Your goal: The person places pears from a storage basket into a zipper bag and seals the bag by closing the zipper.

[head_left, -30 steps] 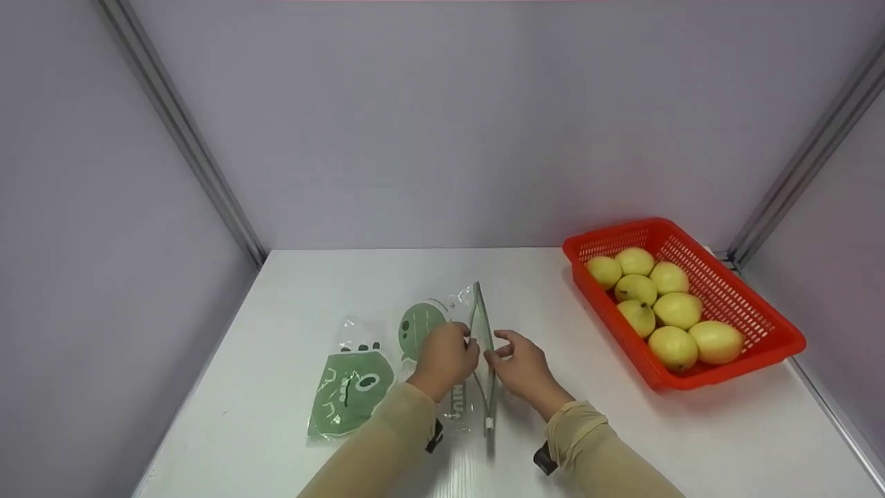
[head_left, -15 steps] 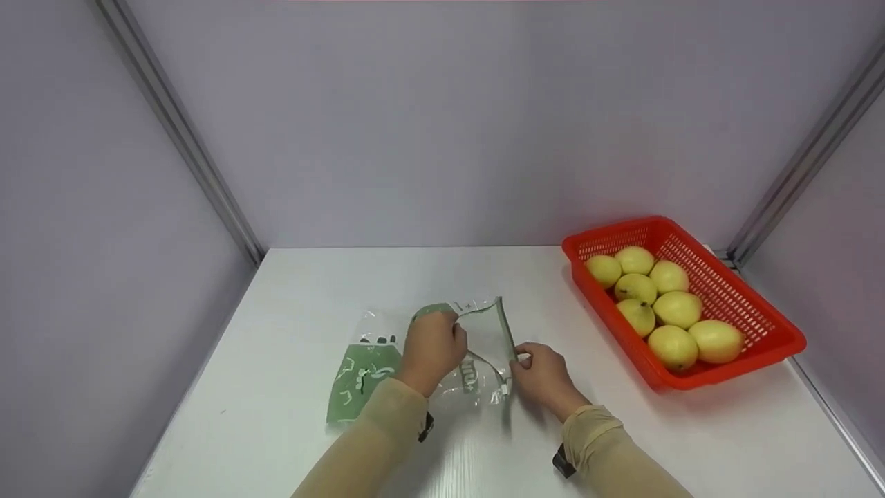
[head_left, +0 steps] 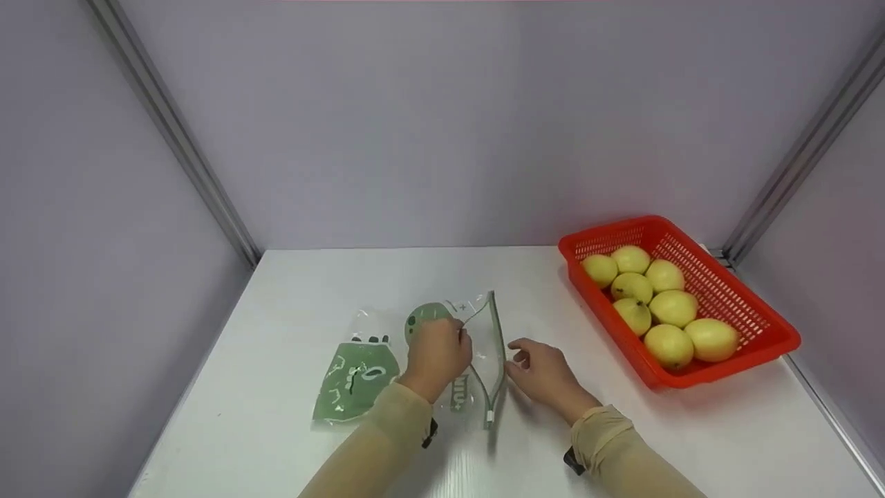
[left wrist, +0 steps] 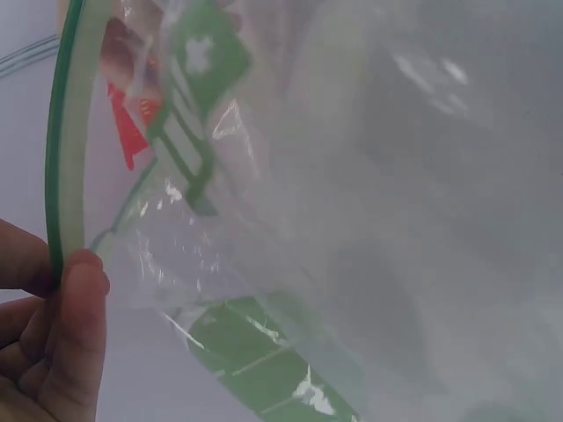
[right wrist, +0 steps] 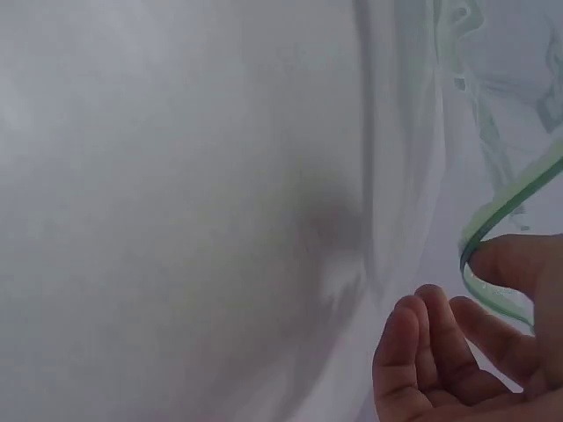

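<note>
In the head view, a clear zip bag with green print lies on the white table, its green-edged mouth spread apart and facing right. My left hand pinches the near side of that mouth between thumb and fingers; the left wrist view shows the green zip strip in this grip. At the opposite strip is my right hand. Its thumb presses the strip into a bend in the right wrist view, while the loosely bent fingers stay apart from it. Left of both hands lies a second green-printed bag.
A red plastic basket with several yellow fruits stands at the right of the table. Pale panels enclose the back and sides, with metal strips at the corners.
My right hand has loosened its pinch on the bag's far strip, its fingers parting from it. The bag's mouth has widened over the second, while my left hand keeps its pinch.
</note>
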The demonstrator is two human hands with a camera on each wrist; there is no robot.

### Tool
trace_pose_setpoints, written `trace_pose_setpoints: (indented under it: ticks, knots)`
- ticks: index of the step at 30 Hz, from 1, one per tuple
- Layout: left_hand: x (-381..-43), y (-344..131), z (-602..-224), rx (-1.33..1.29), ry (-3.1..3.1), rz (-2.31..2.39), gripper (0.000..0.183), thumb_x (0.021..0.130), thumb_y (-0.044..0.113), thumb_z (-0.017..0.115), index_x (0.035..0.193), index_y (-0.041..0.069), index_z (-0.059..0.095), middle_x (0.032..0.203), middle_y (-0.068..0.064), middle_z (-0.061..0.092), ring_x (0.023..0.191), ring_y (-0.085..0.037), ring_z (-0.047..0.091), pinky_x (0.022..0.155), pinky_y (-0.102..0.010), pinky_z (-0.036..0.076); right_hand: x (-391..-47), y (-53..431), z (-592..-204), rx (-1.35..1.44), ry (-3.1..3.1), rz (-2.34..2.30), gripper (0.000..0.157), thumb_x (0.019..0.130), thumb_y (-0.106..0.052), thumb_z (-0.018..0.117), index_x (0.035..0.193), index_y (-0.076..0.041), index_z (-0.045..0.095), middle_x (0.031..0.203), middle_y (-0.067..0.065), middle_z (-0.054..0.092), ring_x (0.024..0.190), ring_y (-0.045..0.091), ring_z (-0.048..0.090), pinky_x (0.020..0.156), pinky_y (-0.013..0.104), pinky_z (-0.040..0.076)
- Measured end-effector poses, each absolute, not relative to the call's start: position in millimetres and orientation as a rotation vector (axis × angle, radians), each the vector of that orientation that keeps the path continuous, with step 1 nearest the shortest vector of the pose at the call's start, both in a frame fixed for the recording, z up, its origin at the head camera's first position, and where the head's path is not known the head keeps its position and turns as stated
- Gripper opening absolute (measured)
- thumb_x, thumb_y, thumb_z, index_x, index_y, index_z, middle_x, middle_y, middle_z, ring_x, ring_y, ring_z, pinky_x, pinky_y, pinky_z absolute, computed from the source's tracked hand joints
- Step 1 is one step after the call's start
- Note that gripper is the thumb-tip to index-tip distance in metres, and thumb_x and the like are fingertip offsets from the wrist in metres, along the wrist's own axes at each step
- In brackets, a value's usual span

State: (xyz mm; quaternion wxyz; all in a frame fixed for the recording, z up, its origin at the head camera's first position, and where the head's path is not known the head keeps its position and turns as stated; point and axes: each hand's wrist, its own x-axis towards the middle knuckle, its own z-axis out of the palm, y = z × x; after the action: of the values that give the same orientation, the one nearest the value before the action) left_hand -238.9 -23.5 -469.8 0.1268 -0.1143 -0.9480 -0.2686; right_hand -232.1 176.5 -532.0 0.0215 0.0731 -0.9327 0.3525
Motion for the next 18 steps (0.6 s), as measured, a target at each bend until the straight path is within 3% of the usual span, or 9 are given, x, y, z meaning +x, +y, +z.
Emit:
trace_pose_setpoints:
  ticks: [8,18]
  knots:
    - [-237,-22,-468,-0.3,-2.804,-0.72,0.017,0.088,0.02,0.061,0.081,0.011,0.074,0.065,0.003,0.066,0.051,-0.006,0.051,0.048,-0.022,0.043,-235,211,-478,0.505,-2.753,0.749,0.037,0.085,-0.025,0.071,0.12,-0.015,0.065,0.113,0.005,0.065,0.104,0.023,0.06,0.09,0.043,0.051]
    - [-236,-21,-471,-0.299,-2.825,-0.713,0.017,0.088,0.021,0.062,0.079,0.014,0.074,0.061,0.006,0.065,0.05,-0.006,0.05,0.05,-0.025,0.041,-271,288,-435,0.399,-2.987,0.618,0.052,0.087,-0.019,0.064,0.136,-0.008,0.051,0.137,0.019,0.047,0.127,0.038,0.043,0.105,0.058,0.034]
